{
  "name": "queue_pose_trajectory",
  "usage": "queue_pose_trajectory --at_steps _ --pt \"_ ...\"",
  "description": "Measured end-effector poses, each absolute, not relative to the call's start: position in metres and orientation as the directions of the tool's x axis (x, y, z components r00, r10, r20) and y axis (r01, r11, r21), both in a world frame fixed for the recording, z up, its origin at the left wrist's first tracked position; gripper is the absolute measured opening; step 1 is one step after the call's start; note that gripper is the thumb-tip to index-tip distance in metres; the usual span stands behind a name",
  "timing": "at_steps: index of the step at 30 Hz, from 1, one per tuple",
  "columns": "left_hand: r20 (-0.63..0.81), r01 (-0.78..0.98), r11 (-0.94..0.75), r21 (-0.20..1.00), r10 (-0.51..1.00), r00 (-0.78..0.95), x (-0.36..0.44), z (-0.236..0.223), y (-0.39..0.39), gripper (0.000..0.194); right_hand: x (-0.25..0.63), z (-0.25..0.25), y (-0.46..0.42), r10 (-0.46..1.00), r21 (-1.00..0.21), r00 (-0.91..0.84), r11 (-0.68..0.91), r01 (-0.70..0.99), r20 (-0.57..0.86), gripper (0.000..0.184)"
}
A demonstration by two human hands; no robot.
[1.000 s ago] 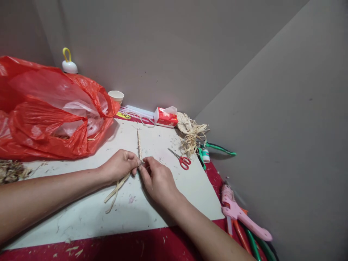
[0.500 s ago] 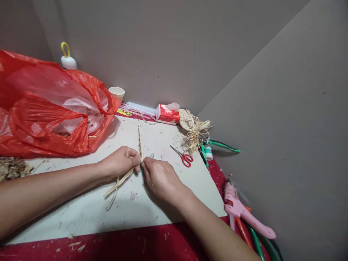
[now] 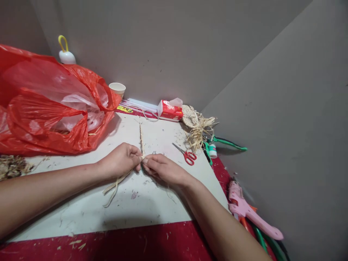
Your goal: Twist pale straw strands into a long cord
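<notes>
A thin straw-coloured braid [image 3: 141, 139] lies on the white board, pointing away from me. Both my hands pinch its near end, with fingertips almost touching. My left hand [image 3: 123, 159] is closed on it, and loose flat strands [image 3: 115, 186] hang out below that palm. From the right, my right hand [image 3: 163, 168] closes thumb and fingers at the same spot; a faint thin strand trails under it. The exact crossing of the strands is hidden by my fingertips. Red-handled scissors [image 3: 187, 156] lie to the right of my hands.
A big red plastic bag [image 3: 49, 123] fills the left. At the back are a paper cup [image 3: 117, 89], white sticks [image 3: 143, 105], a tissue pack [image 3: 170, 110] and a raffia bundle [image 3: 199, 128]. Green-handled pliers [image 3: 228, 142] and a pink glue gun [image 3: 250, 212] lie along the right.
My right hand has turned, its thumb and fingers now showing at the braid's end. A thin strand now shows below it. The view has shifted slightly.
</notes>
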State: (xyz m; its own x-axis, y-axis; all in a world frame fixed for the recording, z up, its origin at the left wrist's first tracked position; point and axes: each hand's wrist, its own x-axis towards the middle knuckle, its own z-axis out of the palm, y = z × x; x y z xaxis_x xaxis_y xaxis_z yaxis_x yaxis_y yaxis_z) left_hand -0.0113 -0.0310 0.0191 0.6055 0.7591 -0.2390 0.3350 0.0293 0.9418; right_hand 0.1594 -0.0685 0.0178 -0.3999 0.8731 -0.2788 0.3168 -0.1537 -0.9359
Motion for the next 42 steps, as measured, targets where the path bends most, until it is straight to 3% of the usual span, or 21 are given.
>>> queue_pose_trajectory --at_steps 4,7,10,12,16,18,24,28,31,35,39,42 --pt "-0.149 0.380 -0.113 0.918 0.790 0.594 -0.011 0.018 -0.034 0.019 0.155 0.016 -0.070 0.798 -0.893 -0.437 -0.449 0.028 -0.414 0.024" --pt "-0.093 0.440 -0.239 0.865 0.786 0.611 -0.011 0.018 -0.034 0.020 0.148 0.017 -0.073 0.799 -0.851 -0.387 -0.522 -0.066 -0.460 0.021" --pt "-0.096 0.486 -0.350 0.801 0.726 0.681 -0.013 0.028 -0.034 0.024 0.141 0.017 -0.076 0.846 -0.864 -0.256 -0.498 -0.072 -0.467 0.017" --pt "-0.122 0.550 -0.454 0.701 0.684 0.719 -0.013 0.040 -0.035 0.025 0.137 0.015 -0.077 0.885 -0.896 -0.174 -0.442 -0.033 -0.431 0.020" --pt "-0.211 0.689 -0.627 0.363 0.665 0.717 -0.009 0.066 -0.037 0.024 0.133 0.011 -0.077 0.918 -0.926 -0.124 -0.373 0.055 -0.377 0.023" --pt "-0.268 0.714 -0.633 0.298 0.663 0.699 -0.005 0.074 -0.037 0.024 0.132 0.010 -0.077 0.919 -0.928 -0.129 -0.369 0.053 -0.372 0.022" --pt "-0.375 0.756 -0.325 0.568 0.716 0.589 -0.003 0.068 -0.044 0.020 0.135 0.015 -0.080 0.879 -0.874 -0.213 -0.461 -0.156 -0.426 0.021" --pt "-0.289 0.731 -0.260 0.631 0.796 0.532 -0.002 0.053 -0.056 0.014 0.135 0.017 -0.083 0.851 -0.831 -0.285 -0.508 -0.228 -0.442 0.028" --pt "-0.262 0.697 -0.221 0.682 0.815 0.516 0.000 0.043 -0.063 0.012 0.132 0.013 -0.085 0.876 -0.864 -0.256 -0.462 -0.199 -0.409 0.033" --pt "-0.290 0.640 -0.143 0.755 0.803 0.521 0.000 0.033 -0.073 0.010 0.127 0.008 -0.089 0.919 -0.912 -0.162 -0.383 -0.149 -0.360 0.032" --pt "-0.401 0.564 0.000 0.826 0.703 0.587 -0.010 0.044 -0.078 0.020 0.129 0.010 -0.089 0.902 -0.889 -0.182 -0.421 -0.178 -0.391 0.026" --pt "-0.352 0.570 -0.073 0.818 0.720 0.598 -0.023 0.061 -0.065 0.023 0.136 0.011 -0.087 0.872 -0.860 -0.258 -0.469 -0.201 -0.416 0.021"
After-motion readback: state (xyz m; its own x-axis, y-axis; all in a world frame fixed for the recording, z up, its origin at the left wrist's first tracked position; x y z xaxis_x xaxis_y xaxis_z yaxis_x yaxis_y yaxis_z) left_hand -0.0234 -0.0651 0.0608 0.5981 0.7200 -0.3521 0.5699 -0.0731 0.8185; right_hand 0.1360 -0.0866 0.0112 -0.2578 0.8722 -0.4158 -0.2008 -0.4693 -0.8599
